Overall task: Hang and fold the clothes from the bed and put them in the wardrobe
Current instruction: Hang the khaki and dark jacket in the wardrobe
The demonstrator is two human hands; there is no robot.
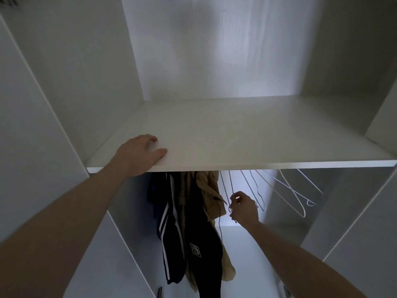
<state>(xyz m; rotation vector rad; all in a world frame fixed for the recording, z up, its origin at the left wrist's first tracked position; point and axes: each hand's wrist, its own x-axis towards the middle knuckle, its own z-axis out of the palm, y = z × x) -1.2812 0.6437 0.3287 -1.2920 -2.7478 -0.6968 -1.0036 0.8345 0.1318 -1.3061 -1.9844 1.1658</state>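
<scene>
The person faces into a white wardrobe [53, 108]. On the left, the left hand [137, 154] lies palm down on the front edge of the shelf [247, 134], fingers fairly straight and spread a little, thumb stretched along the board; it holds nothing. Below the shelf, just right of that forearm, clothes already hang close together: a dark garment with white stripes [169, 237], then a black garment with a small white emblem [199, 244], and a tan garment [209, 190] partly behind and beside it. Right of the clothes, the right hand [243, 208] reaches up under the shelf and pinches the lower wire of a thin white hanger [231, 190], fingers curled round it. Further right, several bare hangers [294, 193] hang in a row, fanned towards the right wall
</scene>
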